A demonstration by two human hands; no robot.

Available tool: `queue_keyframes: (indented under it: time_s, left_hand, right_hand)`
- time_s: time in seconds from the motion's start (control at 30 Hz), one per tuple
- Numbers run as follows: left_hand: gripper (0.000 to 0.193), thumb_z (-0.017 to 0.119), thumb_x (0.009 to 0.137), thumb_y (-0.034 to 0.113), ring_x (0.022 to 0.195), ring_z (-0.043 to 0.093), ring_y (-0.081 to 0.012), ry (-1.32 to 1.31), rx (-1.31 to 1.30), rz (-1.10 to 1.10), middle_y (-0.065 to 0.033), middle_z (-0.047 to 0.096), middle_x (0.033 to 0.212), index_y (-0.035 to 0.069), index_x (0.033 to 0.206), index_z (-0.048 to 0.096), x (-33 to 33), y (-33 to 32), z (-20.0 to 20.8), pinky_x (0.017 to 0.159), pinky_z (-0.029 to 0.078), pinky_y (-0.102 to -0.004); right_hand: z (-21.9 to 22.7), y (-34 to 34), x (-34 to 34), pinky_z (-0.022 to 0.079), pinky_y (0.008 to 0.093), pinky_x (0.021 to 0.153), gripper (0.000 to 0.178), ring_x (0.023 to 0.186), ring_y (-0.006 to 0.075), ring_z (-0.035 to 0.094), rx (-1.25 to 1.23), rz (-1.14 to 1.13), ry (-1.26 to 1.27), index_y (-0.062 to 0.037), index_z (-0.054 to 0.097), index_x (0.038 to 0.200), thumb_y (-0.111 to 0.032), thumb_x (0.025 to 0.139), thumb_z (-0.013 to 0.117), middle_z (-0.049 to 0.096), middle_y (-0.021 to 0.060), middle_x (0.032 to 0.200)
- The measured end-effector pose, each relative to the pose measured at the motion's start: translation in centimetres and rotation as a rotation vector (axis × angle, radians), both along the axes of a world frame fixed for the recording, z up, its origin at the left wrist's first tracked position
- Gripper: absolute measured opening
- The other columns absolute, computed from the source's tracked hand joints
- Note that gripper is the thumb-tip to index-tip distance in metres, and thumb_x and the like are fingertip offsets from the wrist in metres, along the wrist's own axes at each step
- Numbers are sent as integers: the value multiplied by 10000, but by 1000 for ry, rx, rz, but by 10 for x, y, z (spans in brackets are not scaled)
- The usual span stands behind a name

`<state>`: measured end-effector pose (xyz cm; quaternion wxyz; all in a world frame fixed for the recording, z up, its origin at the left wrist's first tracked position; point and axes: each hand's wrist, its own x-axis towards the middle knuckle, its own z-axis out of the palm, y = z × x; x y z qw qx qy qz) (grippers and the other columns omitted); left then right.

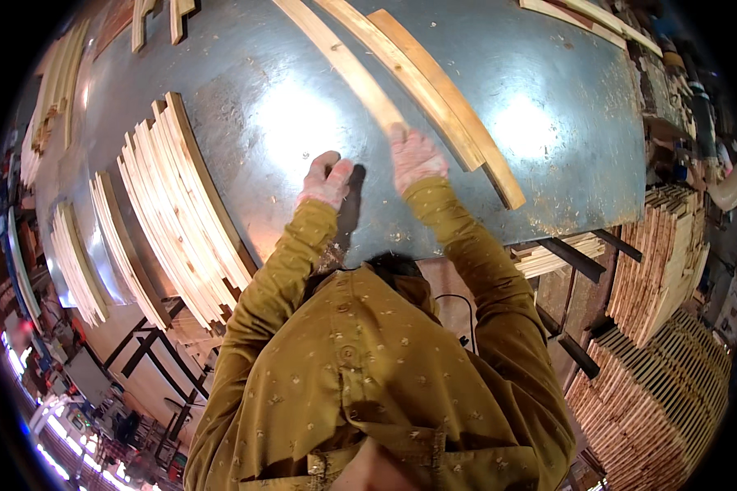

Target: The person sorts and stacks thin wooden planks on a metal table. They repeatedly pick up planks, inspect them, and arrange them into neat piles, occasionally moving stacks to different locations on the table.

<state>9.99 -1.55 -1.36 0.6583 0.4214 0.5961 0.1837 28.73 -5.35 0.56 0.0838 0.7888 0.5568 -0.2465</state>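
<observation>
My right hand (418,157) is closed around the near end of a long pale wooden strip (344,69), which runs away from me to the far edge of the view. My left hand (327,180) hovers over the metal tabletop (246,106) with its fingers loosely bent, thumb and finger apart, holding nothing. Just right of the held strip, a pale wooden strip (418,87) and a more orange wooden board (499,180) lie side by side. Both my sleeves are mustard-coloured.
On the left side of the table stand a large row of wooden strips (180,204) and smaller rows (123,241), (78,262). More strips (57,74) lie far left. Stacked wood (655,262) and dark metal bars (573,260) are at the right, beyond the table's near edge.
</observation>
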Motion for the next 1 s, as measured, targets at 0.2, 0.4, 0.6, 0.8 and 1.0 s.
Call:
queue_keyframes:
  time_s: [0.2,0.4,0.6,0.8,1.0]
  left_hand:
    - [942,751,811,300,1247,549,-357,749,-143,-264,-266,392,1470,17,1506,182,49,44,75,995,493,-432]
    - [983,729,832,321,1297,452,-381,1013,266,-510,-210,357,1454,35,1523,92,66,34,55,1045,447,-478]
    - [842,699,862,302,1207,526,-385,951,237,-516,-199,471,1302,56,1474,176,46,48,48,956,524,-465]
    - [678,564,904,195,1044,648,-393,757,250,-108,-256,614,1237,43,1504,287,-56,21,32,925,517,-466]
    - [827,629,922,289,761,674,-329,1208,155,-198,-235,544,1348,86,1550,130,-156,-40,37,652,555,-490]
  right_hand:
    - [1,-22,-28,349,470,1129,694,1359,362,423,144,143,84,-25,355,1465,-431,939,554,414,271,1457]
    - [8,-18,91,434,507,1053,1063,1238,407,510,55,-172,-133,-87,156,1550,-603,801,705,418,272,1444]
    - [8,-31,72,512,506,958,834,1160,390,567,48,-467,1411,-10,322,1473,-387,843,718,508,275,1332]
    - [-11,3,10,522,514,958,768,1090,405,604,-369,-678,2624,96,372,1412,-310,847,696,560,291,1262]
    - [-38,49,3,566,414,887,553,953,288,666,-221,-700,2059,77,547,1293,-233,860,698,669,190,1077]
